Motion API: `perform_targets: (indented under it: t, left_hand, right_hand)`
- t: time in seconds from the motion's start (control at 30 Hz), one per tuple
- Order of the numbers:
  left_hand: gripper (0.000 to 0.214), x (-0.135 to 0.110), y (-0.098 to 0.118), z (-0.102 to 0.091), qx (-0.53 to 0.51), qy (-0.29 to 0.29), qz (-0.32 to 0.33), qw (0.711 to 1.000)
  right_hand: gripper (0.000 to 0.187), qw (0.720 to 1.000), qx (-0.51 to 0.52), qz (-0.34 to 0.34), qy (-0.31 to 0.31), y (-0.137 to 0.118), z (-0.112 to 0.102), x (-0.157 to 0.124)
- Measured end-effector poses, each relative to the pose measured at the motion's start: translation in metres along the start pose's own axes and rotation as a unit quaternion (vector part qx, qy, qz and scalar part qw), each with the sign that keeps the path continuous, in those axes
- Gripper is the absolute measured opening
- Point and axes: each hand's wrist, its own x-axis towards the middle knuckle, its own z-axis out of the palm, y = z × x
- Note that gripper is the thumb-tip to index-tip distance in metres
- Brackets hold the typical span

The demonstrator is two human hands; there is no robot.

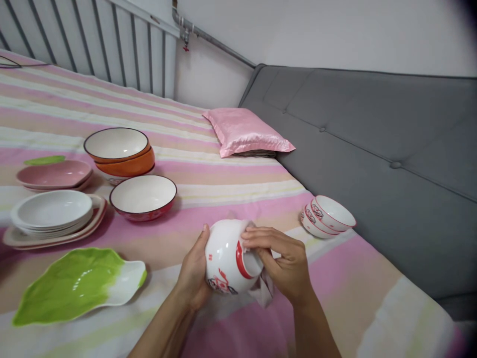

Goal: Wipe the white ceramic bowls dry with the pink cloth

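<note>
A white bowl (223, 253) with a red foot ring and a red-and-black printed figure is tipped on its side, base facing right. My left hand (194, 273) grips it from the left, thumb along the upper side. Against the bowl's base, my right hand (285, 258) presses a pale cloth (264, 291) with bent fingers. Part of the cloth hangs below that hand, and the rest is hidden by the fingers. To the right, a stack of similar white bowls (328, 216) with red rims leans on the striped sheet.
A green leaf-shaped dish (74, 283) lies at front left. Behind it are stacked white plates (52, 211), pink dishes (55, 175), a red bowl (143, 196) and stacked orange bowls (126, 161). A pink pillow (248, 130) rests by the grey headboard (357, 129).
</note>
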Motion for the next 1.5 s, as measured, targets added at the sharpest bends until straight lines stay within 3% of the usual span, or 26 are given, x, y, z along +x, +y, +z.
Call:
perform_targets:
  t: [0.2, 0.37, 0.53, 0.7, 0.87, 1.2, 1.37, 1.5]
  left_hand:
    - [0.051, -0.001, 0.0, 0.002, -0.006, 0.004, -0.007, 1.0]
    - [0.051, -0.001, 0.003, 0.004, 0.012, 0.052, 0.023, 0.998]
    - [0.049, 0.001, 0.004, 0.004, 0.023, 0.092, 0.065, 0.993]
    - [0.049, 0.0, 0.005, 0.005, 0.02, 0.112, 0.086, 0.99]
    - [0.048, 0.002, 0.007, 0.005, 0.016, 0.127, 0.093, 0.987]
    - [0.046, 0.0, 0.003, 0.004, 0.048, 0.13, 0.092, 0.986]
    - [0.046, -0.001, 0.0, 0.006, 0.058, 0.122, 0.086, 0.987]
    - [0.045, -0.001, -0.002, 0.01, 0.062, 0.113, 0.083, 0.988]
  right_hand:
    - [0.027, 0.999, -0.021, 0.019, -0.02, 0.001, -0.002, 0.0]
    - [0.017, 0.991, -0.016, 0.136, 0.014, 0.006, -0.001, 0.0]
    - [0.016, 0.957, 0.049, 0.283, 0.04, 0.009, 0.004, -0.001]
    - [0.019, 0.939, 0.105, 0.324, 0.047, 0.013, 0.009, -0.004]
    - [0.022, 0.922, 0.129, 0.364, 0.0, 0.009, 0.009, -0.004]
    - [0.011, 0.938, 0.092, 0.322, -0.082, -0.005, 0.002, -0.005]
    - [0.012, 0.935, 0.152, 0.314, -0.06, -0.01, 0.006, -0.004]
    - [0.015, 0.939, 0.176, 0.296, 0.01, -0.007, 0.014, -0.004]
